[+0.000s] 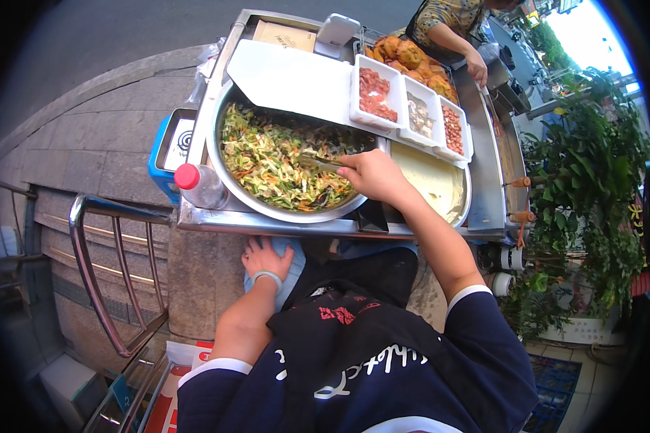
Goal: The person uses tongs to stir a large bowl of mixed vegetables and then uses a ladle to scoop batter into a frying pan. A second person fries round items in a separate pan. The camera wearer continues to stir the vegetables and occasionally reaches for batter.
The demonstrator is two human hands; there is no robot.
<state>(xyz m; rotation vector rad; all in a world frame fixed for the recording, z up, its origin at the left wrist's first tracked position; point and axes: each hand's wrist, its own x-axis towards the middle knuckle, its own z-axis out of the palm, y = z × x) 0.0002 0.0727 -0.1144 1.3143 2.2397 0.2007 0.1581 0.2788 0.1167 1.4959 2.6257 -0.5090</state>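
My right hand point(378, 176) grips metal tongs point(320, 162) whose far end rests in a heap of shredded vegetables point(273, 162). The vegetables, green and pale with orange strips, fill a large steel bowl point(281, 215) set into the cart. To the right of my wrist lies a tub of pale, creamy batter point(430, 176). A white board point(292, 76) covers the bowl's far edge. Lower down, my left hand point(268, 258) rests with spread fingers on my blue-trousered leg, holding nothing; a pale bangle circles its wrist.
White trays hold diced pink meat point(376, 92), pale pieces point(420, 113) and peanuts point(453, 127). Behind them are fried golden cakes point(406, 54). A red-capped plastic bottle point(199, 185) stands at the left corner. Another person's hand point(476, 67) touches the steel vat point(479, 157). A metal railing point(119, 211) is at left.
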